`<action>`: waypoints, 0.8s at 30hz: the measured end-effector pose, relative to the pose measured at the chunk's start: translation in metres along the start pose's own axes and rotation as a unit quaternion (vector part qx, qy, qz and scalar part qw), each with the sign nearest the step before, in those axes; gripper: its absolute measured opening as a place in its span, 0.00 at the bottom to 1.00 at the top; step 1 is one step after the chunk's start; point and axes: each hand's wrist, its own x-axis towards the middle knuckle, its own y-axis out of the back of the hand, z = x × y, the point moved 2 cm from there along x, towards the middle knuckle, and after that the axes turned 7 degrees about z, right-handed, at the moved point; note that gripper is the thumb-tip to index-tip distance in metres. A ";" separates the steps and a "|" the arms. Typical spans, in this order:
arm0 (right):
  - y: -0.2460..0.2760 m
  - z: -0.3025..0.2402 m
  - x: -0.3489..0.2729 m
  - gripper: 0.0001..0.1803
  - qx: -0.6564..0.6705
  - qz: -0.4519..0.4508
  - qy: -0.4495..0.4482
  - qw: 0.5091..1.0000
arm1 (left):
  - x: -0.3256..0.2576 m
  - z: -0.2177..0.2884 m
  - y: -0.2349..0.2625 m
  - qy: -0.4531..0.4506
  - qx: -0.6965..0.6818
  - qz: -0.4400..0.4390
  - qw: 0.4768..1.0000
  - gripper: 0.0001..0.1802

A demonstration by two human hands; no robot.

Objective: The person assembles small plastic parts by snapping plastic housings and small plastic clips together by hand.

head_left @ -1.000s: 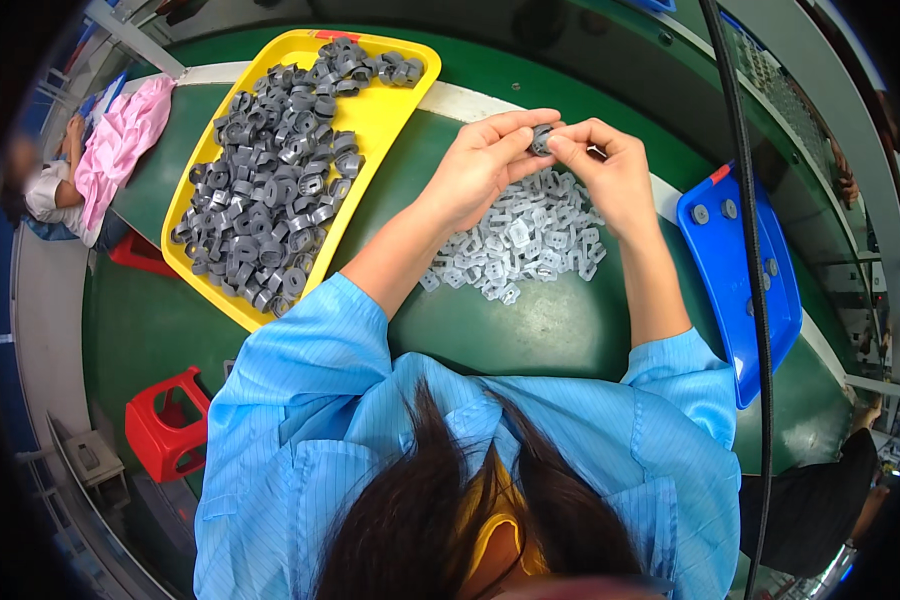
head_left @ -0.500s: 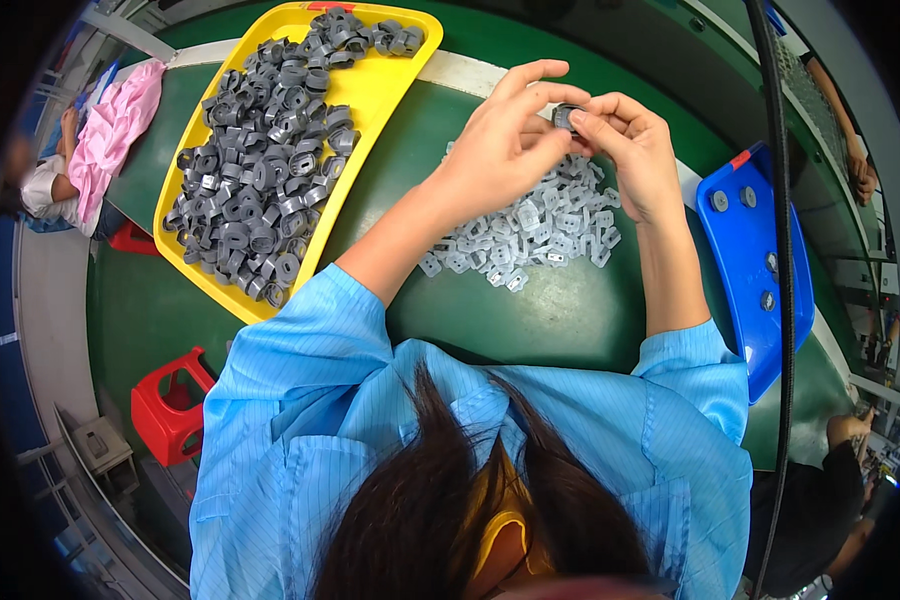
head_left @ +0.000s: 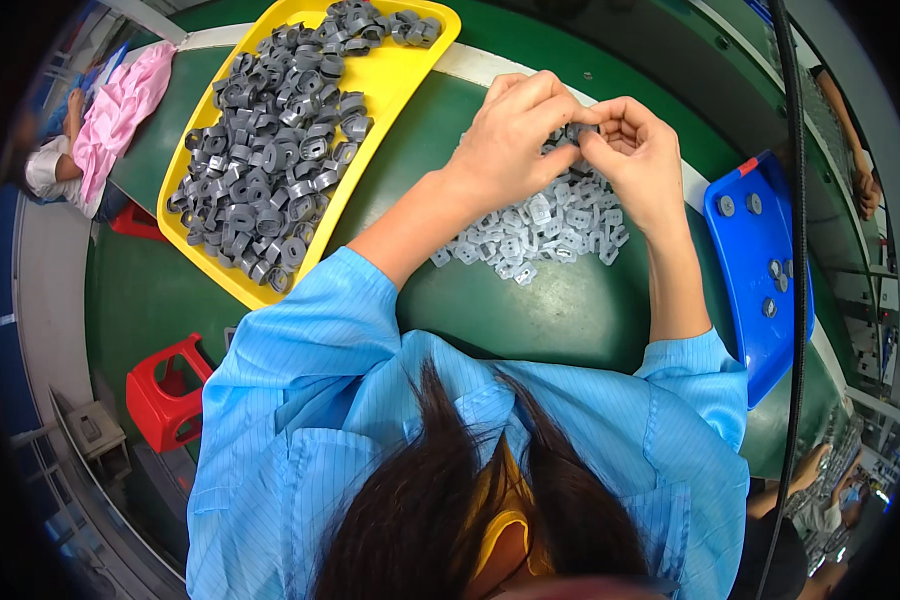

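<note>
My left hand (head_left: 515,140) and my right hand (head_left: 638,165) meet above the table, fingertips pinched around a small dark grey plastic ring-shaped part (head_left: 576,131). Fingers cover most of that part, so its details are hidden. Just beneath and nearer to me lies a loose pile of small translucent plastic pieces (head_left: 545,228). To the left, a yellow tray (head_left: 402,92) bears a heap of grey ring-shaped parts (head_left: 270,155). On the right, a blue tray (head_left: 755,345) holds several round grey parts (head_left: 726,205), spaced apart.
The green table (head_left: 530,315) runs under everything. A black cable (head_left: 796,250) hangs in front of the blue tray. A red stool (head_left: 165,395) stands at the lower left. Beyond the table are other people, one beside a pink cloth (head_left: 120,110) at the far left.
My left fingers, spread out before, have curled in and closed on the grey part together with the right. The whole view has shifted slightly.
</note>
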 end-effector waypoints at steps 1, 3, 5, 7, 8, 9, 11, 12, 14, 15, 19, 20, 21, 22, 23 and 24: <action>-0.002 0.002 0.001 0.12 0.065 0.006 0.006 0.998 | -0.001 -0.001 -0.002 0.002 0.000 0.009 1.000 0.18; -0.002 0.000 0.004 0.10 0.159 -0.010 -0.015 0.987 | -0.002 0.003 -0.003 0.011 -0.006 0.026 1.000 0.18; 0.003 -0.001 0.003 0.10 0.205 -0.051 -0.052 0.976 | -0.003 0.011 -0.003 0.044 -0.029 0.027 0.998 0.18; 0.006 0.002 0.001 0.08 0.279 -0.108 -0.111 0.948 | -0.001 0.016 -0.005 0.056 -0.064 0.001 0.996 0.18; 0.010 0.011 0.001 0.08 0.277 -0.110 -0.110 0.948 | -0.001 0.017 -0.005 0.070 -0.099 -0.029 0.992 0.18; 0.015 0.023 0.003 0.07 0.301 -0.108 -0.118 0.940 | 0.001 0.016 -0.003 0.056 -0.087 -0.068 0.992 0.18; 0.039 0.031 0.005 0.08 0.269 -0.068 -0.104 0.955 | 0.008 0.001 0.004 0.054 -0.003 -0.076 0.996 0.17; 0.057 0.033 0.004 0.10 0.155 0.026 -0.087 0.984 | 0.012 -0.012 0.008 0.054 0.082 -0.086 0.991 0.16; 0.105 0.050 -0.002 0.12 -0.071 0.171 0.008 0.983 | 0.034 -0.039 0.027 0.079 0.217 -0.095 0.968 0.17; 0.131 0.063 -0.004 0.11 -0.150 0.200 0.046 0.967 | 0.045 -0.049 0.040 0.122 0.262 -0.108 0.951 0.19; 0.181 0.074 -0.020 0.16 -0.401 0.319 0.049 0.857 | 0.037 -0.146 0.069 0.139 0.285 -0.209 0.925 0.24; 0.187 0.077 -0.024 0.17 -0.449 0.337 0.079 0.824 | 0.031 -0.164 0.072 0.126 0.235 -0.231 0.936 0.24; 0.188 0.079 -0.027 0.17 -0.415 0.341 0.061 0.841 | 0.028 -0.164 0.074 0.093 0.215 -0.227 0.945 0.26; 0.186 0.079 -0.027 0.18 -0.379 0.343 0.043 0.858 | 0.024 -0.163 0.078 0.066 0.196 -0.226 0.952 0.24; 0.181 0.077 -0.027 0.18 -0.286 0.333 0.031 0.898 | 0.019 -0.162 0.080 0.040 0.231 -0.223 0.946 0.24; 0.174 0.070 -0.026 0.17 -0.230 0.319 0.041 0.919 | 0.015 -0.160 0.081 0.013 0.267 -0.219 0.938 0.24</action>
